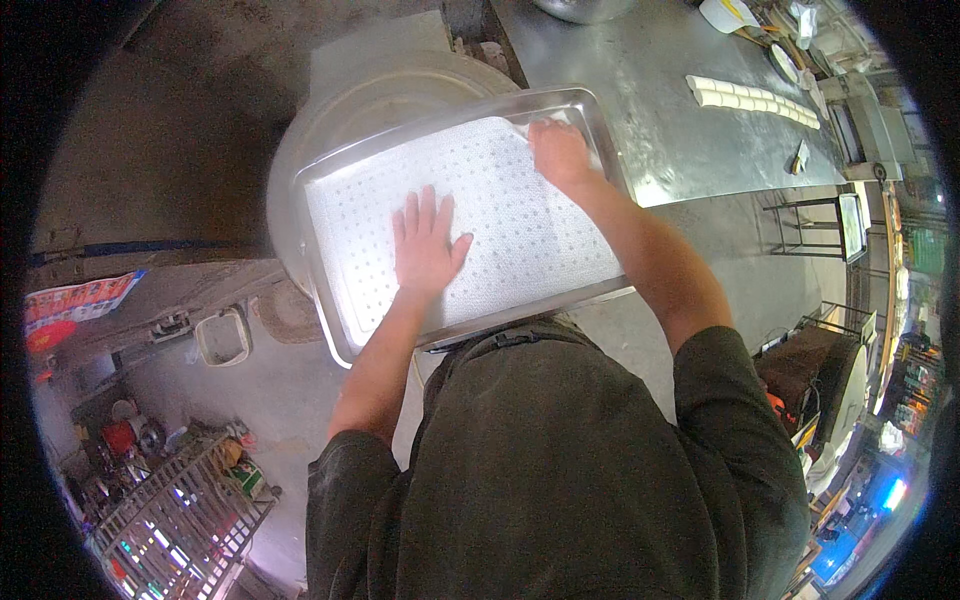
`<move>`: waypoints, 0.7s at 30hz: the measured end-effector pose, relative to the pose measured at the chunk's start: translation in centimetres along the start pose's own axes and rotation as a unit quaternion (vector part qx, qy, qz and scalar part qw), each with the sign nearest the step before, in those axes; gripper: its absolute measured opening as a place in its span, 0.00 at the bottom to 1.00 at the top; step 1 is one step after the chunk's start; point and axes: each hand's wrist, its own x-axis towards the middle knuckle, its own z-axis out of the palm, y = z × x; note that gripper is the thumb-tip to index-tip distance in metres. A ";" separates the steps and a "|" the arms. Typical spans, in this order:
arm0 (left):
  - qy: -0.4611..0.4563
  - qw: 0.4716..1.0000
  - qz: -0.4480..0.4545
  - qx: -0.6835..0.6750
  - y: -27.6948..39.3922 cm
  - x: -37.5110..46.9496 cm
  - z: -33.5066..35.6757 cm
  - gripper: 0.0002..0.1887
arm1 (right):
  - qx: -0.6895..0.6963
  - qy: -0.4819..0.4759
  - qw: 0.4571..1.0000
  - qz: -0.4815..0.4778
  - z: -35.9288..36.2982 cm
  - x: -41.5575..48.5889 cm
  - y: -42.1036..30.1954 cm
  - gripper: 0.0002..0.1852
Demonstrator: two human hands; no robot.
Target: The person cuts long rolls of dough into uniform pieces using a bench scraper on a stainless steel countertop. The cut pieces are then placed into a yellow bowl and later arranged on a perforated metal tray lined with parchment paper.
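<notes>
Before me is a rectangular metal tray (465, 330) lined with a white perforated sheet (495, 195). Near the middle of the sheet my left hand (425, 255) lies flat, palm down, fingers apart. At the tray's far right corner my right hand (559, 154) has its fingers curled on a bunched white edge, which looks like the sheet's corner or a cloth; the fingers hide part of it. Behind the tray's far edge a large round tub (292, 172) shows partly, its rest covered by the tray.
To the right stands a metal worktable (600, 67) with rows of cut white dough pieces (750, 101) and a scraper-like tool (800, 157). A metal bowl (585, 9) sits at its far edge. On the left floor are a square pale bucket (223, 337) and a slatted metal rack (180, 510).
</notes>
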 end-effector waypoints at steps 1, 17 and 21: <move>0.000 1.000 -0.003 0.001 -0.1 -0.3 0.1 0.39 | 0.015 0.008 0.999 -0.037 -0.6 -1.2 -1.4 0.15; -0.129 0.990 -0.052 0.033 -1.5 -0.9 2.1 0.45 | 0.120 0.076 0.990 -0.006 -0.2 -8.4 -7.5 0.25; -0.101 0.993 -0.059 0.035 -1.4 -0.9 2.8 0.46 | 0.164 0.041 0.986 0.008 1.8 -7.6 -7.9 0.30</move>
